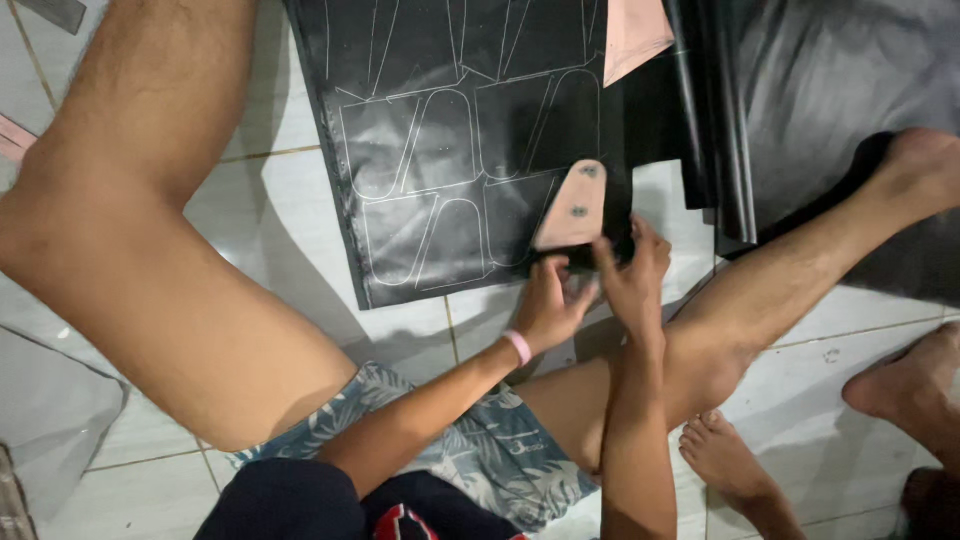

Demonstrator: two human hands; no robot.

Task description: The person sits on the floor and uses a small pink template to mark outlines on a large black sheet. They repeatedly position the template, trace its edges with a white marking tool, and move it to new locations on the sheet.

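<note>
Pinning the tan cardboard template [575, 205] flat on the black leatherette sheet [440, 150] spread over the tiled floor [300, 190], the left hand [550, 305] presses its lower edge; the right hand [630, 270] pinches closed there, on what I cannot tell.

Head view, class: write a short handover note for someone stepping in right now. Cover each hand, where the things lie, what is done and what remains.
Left hand: pressing the lower edge of the tan template onto the black sheet; grip unclear.
Right hand: at the template's lower right edge, fingers bent; whether it holds a marker cannot be seen.
Black sheet lies on the tiled floor, a second tan piece at its top edge.
Done: many white outlines traced.
Left: the outline at the template's present spot.
</note>
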